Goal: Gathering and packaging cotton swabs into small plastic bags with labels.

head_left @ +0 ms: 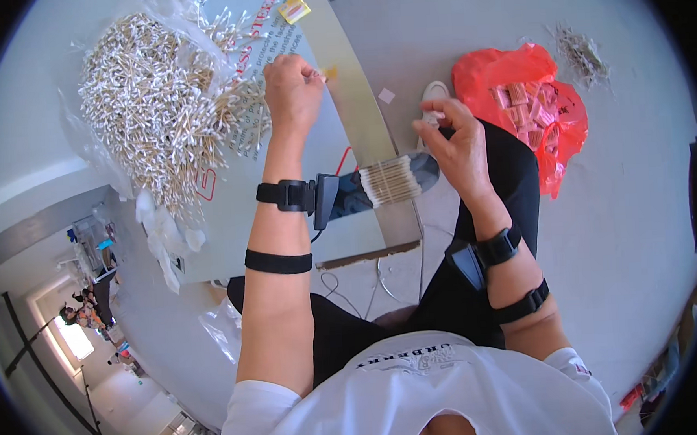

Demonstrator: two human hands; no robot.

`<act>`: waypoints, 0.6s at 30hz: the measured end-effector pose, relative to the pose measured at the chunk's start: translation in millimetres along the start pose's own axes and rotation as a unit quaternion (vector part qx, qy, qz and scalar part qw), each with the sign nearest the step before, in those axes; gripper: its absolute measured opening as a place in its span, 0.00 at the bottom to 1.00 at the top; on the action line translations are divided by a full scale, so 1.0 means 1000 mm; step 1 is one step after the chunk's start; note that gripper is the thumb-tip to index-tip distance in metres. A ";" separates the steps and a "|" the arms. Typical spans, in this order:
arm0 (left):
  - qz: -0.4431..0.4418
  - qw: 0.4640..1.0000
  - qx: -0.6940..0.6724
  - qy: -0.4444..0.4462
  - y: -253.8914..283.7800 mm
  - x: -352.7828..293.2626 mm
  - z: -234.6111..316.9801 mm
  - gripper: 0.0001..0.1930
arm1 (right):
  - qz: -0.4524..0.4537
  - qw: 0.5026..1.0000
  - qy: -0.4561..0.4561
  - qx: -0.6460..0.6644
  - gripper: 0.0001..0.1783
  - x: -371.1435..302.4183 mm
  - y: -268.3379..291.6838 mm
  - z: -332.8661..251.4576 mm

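Note:
My left hand (291,88) is over the table near a large heap of cotton swabs (149,94). Its fingertips are pinched together, and whatever is between them is too small to make out. A small yellow-orange patch shows on the table beside those fingertips. My right hand (463,144) is raised past the table's right edge, above my leg, with thumb and forefinger curved apart and nothing visible between them. Between my forearms, a flat row of cotton swabs (390,181) lies side by side on a dark surface at the table's edge.
A yellow box (294,9) sits at the table's far edge. On the floor at right, a red plastic bag (506,67) holds pink-and-white packets, with a scattered pile of swabs (582,54) beyond. Clear plastic (160,235) hangs off the table; cables (379,283) run beneath.

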State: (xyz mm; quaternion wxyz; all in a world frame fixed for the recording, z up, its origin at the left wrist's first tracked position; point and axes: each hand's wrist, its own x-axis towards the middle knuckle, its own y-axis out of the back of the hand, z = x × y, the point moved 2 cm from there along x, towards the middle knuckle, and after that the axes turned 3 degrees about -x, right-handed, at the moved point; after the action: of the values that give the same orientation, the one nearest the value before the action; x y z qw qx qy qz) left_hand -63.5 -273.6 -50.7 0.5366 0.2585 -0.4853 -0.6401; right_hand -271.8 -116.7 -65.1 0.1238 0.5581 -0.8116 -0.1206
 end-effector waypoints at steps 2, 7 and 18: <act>-0.027 0.977 -0.176 0.120 0.007 -0.014 0.015 0.07 | 0.015 1.000 0.011 0.022 0.15 0.000 0.005 -0.002; -0.075 0.911 -0.367 0.172 0.023 -0.071 0.043 0.05 | 0.093 0.992 0.083 -0.034 0.18 -0.011 0.011 -0.002; -0.124 0.822 -0.409 0.375 0.026 -0.167 0.057 0.12 | 0.019 0.878 -0.355 0.320 0.11 -0.067 -0.015 0.016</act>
State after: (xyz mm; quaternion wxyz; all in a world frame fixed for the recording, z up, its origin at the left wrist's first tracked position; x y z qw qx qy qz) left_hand -51.5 -96.0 -36.4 0.6495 0.2934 0.0963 -0.6948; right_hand -241.0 -58.6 -89.9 -0.3557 0.4711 -0.8061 -0.0417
